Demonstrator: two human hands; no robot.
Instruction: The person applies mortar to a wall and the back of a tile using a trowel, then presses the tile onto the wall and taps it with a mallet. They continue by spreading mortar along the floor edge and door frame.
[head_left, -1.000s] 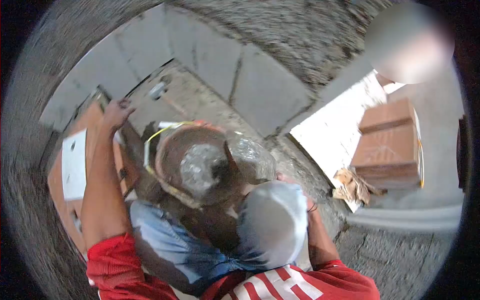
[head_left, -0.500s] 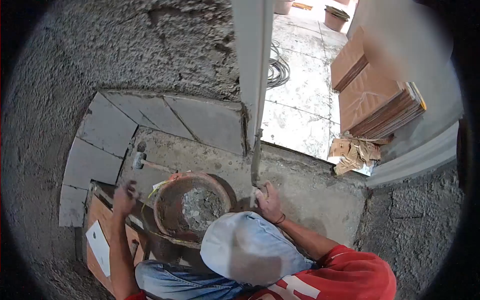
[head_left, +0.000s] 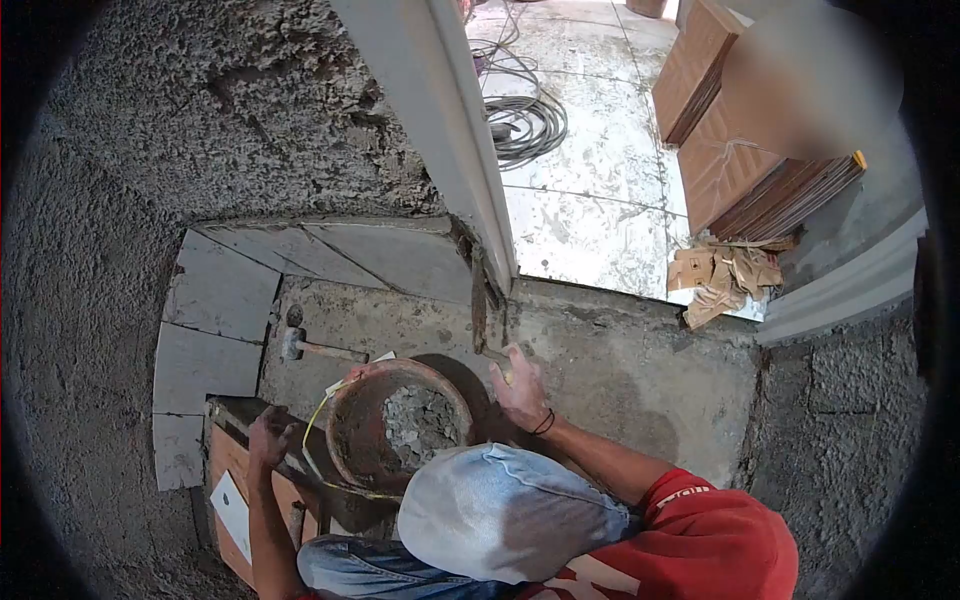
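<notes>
My right hand (head_left: 520, 390) is wrapped round the handle of a trowel (head_left: 479, 312). Its narrow, mortar-stained blade points up toward the foot of the white door frame (head_left: 435, 120), along the end of the wall tiles (head_left: 385, 255). Left of it stands a round tub (head_left: 340, 400) with grey mortar (head_left: 420, 425) inside. My left hand (head_left: 270, 437) hovers by the corner of a tile box (head_left: 228, 450), its fingers loosely curled and apart, holding nothing visible. A mallet (head_left: 293, 343) lies on the floor beyond the tub.
A yellow strap (head_left: 308, 445) loops beside the tub. Rough plastered wall (head_left: 250, 120) rises behind the low row of tiles. Through the doorway are coiled cable (head_left: 535, 130), stacked tile boxes (head_left: 725, 165) and crumpled cardboard (head_left: 725, 280). A cap (head_left: 500, 510) covers part of the lower view.
The view has shifted. My right hand and the trowel stay by the door frame, the wrist turned somewhat. My left hand has come lower beside the tile box.
</notes>
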